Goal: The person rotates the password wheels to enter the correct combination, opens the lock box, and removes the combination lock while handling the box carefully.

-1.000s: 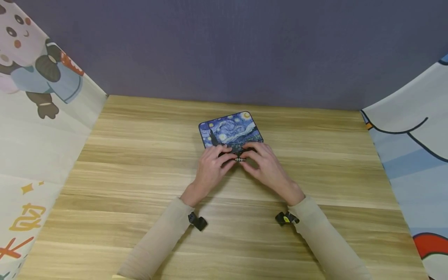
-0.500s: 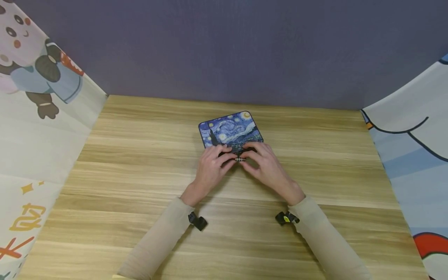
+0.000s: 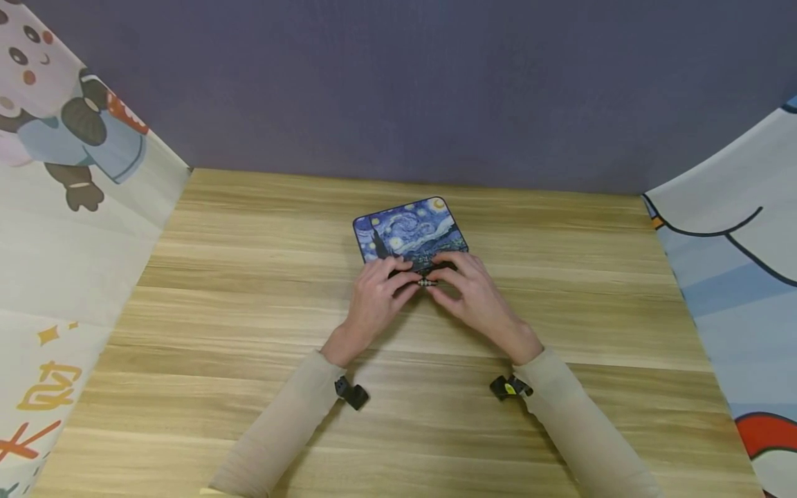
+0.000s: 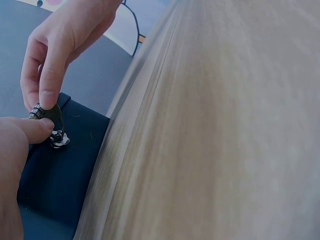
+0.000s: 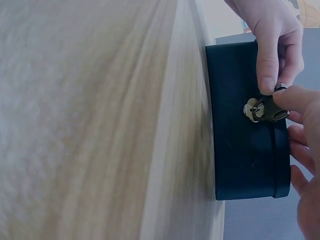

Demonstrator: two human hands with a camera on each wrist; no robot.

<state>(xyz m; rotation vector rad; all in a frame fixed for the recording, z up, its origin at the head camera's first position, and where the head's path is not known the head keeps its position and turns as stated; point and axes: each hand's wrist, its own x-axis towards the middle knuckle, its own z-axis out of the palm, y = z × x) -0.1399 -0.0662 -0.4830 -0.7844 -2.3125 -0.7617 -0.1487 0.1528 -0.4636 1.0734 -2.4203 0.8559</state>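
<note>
A box (image 3: 407, 232) with a swirling blue night-sky painting on its lid stands on the table, tilted slightly in the head view. Its dark front (image 5: 245, 155) carries a round metal clasp plate (image 4: 59, 140). From the clasp hangs a small combination padlock (image 5: 273, 110) with ridged number dials. My left hand (image 3: 376, 294) pinches one end of the padlock between thumb and index finger. At its other end, my right hand (image 3: 476, 297) pinches it likewise. Other fingers of both hands rest on the front edge of the lid. The fingertips partly hide the padlock, and its dial numbers are unreadable.
The wood-grain table (image 3: 249, 311) extends on all sides of the box. Behind it rises a dark blue-grey wall (image 3: 398, 90). Printed cartoon panels flank the table at left (image 3: 75, 263) and right (image 3: 741, 304).
</note>
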